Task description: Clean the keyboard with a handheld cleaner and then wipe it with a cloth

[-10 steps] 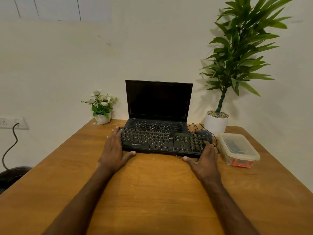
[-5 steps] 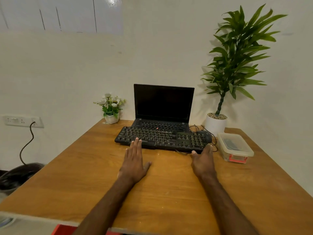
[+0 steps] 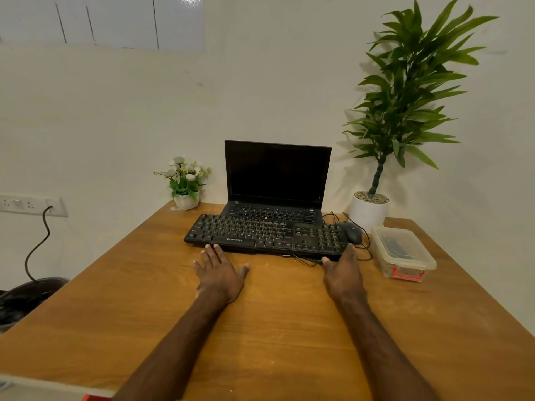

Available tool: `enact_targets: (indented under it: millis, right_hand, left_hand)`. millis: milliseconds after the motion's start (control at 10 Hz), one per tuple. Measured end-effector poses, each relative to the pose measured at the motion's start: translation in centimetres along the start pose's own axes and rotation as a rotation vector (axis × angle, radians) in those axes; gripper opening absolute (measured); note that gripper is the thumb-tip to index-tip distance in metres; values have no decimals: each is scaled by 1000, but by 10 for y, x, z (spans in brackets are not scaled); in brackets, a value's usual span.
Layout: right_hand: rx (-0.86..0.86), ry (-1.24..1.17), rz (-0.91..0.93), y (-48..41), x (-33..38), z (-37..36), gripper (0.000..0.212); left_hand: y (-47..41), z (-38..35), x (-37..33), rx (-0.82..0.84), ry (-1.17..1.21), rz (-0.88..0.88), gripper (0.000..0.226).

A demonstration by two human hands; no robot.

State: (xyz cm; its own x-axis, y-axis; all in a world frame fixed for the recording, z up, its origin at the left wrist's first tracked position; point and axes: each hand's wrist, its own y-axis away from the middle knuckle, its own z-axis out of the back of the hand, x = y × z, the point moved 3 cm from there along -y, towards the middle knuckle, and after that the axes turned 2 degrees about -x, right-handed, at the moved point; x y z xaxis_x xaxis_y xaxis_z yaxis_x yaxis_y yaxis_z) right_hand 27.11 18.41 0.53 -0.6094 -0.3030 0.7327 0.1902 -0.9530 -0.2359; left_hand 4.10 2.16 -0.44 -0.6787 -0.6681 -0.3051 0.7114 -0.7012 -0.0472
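Right, status: keyboard [image 3: 266, 234] lies flat toward the far edge of the table [image 3: 260, 337], roughly centred, long side parallel to that edge. Its far side overlaps the front of the open laptop [image 3: 276, 180], screen dark.

Left hand [image 3: 220, 270]: palm down on the wood, fingers straight and spread, thumb out. Fingertips are at the keyboard's near edge, left of the spacebar; touching or just short, can't tell. Holds nothing.

Right hand [image 3: 343, 273]: fingers straight and together, thumb out, at the keyboard's near right corner. Holds nothing. Contact with the corner looks likely, not certain.

Edges and room:
- A wide span of wood runs from the keyboard's near edge to the table's near edge, crossed only by the two forearms.
- A strip of wood runs from the keyboard's left end to the table's left edge.
- Right side is tight: mouse [image 3: 351, 231] just beside the keyboard's right end, its cable [image 3: 366, 250] looping toward the right hand, then a lidded plastic container [image 3: 402, 253] near the right edge. Something dark is inside, can't identify it.
- Far corners: small flower pot [image 3: 185, 198] at the left one, tall plant in a white pot [image 3: 369, 211] at the right one.

Off the table, left: wall socket [image 3: 31, 205] with a cord [image 3: 37, 244] hanging down to a black bin bag [image 3: 26, 296].
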Motion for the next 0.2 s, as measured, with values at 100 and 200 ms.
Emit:
enact_targets:
  millis: [100,200]
  right_hand:
    - [8,17,17,-3,-1,-1,79]
    - [-32,99,47,1,1,0,83]
  left_hand:
    - [-3,-1,1,-7,-17,-6,97]
    - [4,1,-2,-53,-20,-3,94]
